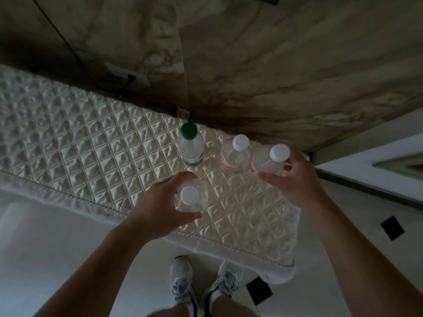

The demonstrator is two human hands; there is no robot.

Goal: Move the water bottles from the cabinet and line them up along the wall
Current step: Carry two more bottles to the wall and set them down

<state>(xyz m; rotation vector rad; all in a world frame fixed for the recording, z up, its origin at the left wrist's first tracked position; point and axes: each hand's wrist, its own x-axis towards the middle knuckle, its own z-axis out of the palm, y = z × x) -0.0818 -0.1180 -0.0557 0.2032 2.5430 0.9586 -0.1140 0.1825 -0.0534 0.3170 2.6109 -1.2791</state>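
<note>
Several clear water bottles stand upright on a cabinet top covered by a quilted white cloth (91, 143). A green-capped bottle (191, 145) stands near the marble wall (274, 72). To its right is a white-capped bottle (234, 154) with a red label. My right hand (290, 175) grips another white-capped, red-labelled bottle (271, 160) at the cabinet's right end, close beside that one. My left hand (164, 202) grips a white-capped bottle (190, 199) nearer the front edge, apart from the row.
A wall socket (128, 74) with a plugged black cable sits on the wall at left. The cloth's long left stretch carries nothing. Below the front edge are a pale tiled floor (57, 248) and my white sneakers (201, 287). A white ledge (377, 161) lies at right.
</note>
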